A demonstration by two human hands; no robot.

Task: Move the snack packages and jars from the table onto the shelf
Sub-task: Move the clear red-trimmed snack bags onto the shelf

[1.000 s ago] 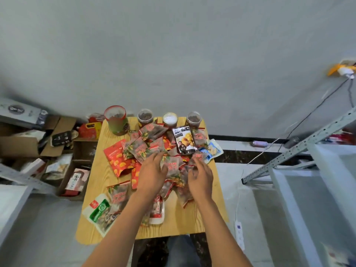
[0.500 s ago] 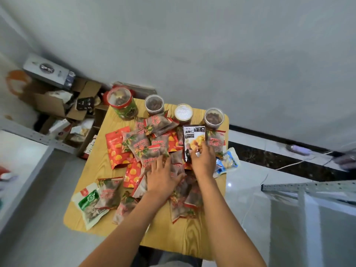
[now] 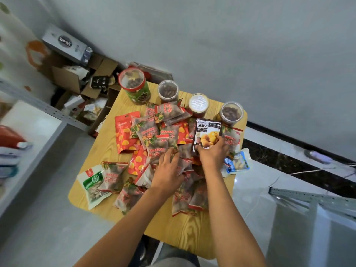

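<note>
A wooden table [image 3: 185, 228] carries a heap of snack packages: red-and-brown packets [image 3: 152, 135], orange-red pouches [image 3: 123, 132], a green packet [image 3: 94, 184] and a blue packet [image 3: 238, 162]. Along the far edge stand a large green jar [image 3: 134, 87], two clear jars [image 3: 168, 91] [image 3: 231, 113] and a white-lidded jar [image 3: 198, 104]. My right hand [image 3: 213, 153] grips the lower edge of a black-and-white chestnut package [image 3: 207, 132]. My left hand [image 3: 167, 170] rests with spread fingers on the brown packets in the middle of the heap.
A white shelf [image 3: 28, 132] with a metal upright stands at the left, with some items on it. Another metal shelf frame [image 3: 308, 197] is at the right. Open cardboard boxes [image 3: 81, 78] crowd the floor behind the table's left corner. A cable runs along the floor at the right.
My right hand has reached forward across the heap and taken hold of the black-and-white package. My left hand stays on the packets. The view has swung left, bringing the left shelf in.
</note>
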